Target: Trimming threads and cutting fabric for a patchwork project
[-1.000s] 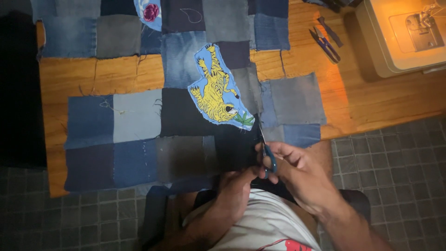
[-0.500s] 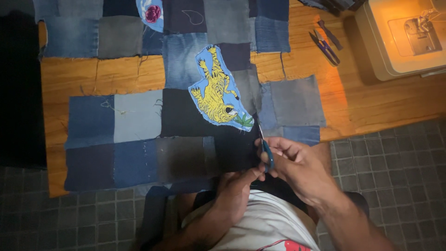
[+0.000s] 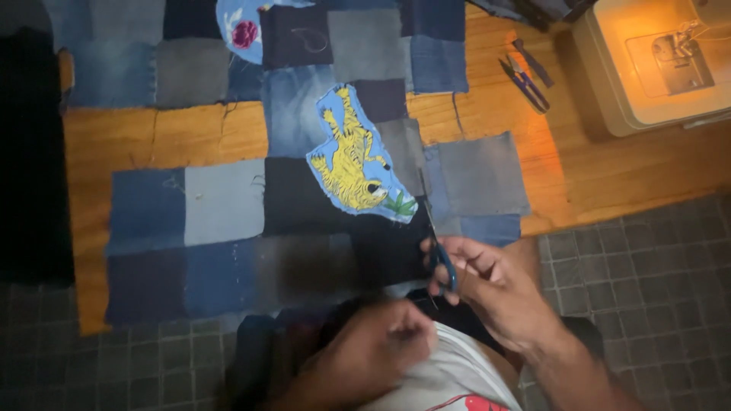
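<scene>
My right hand holds the scissors at the near edge of the quilt on the desk, just as it did a second ago. My left hand has slid nearer and is blurry, so I cannot tell what it grips.

The left hand is motion-blurred, its grip unreadable. The scissors' handles hide inside the right hand. The denim patchwork runs off the far edge.
</scene>
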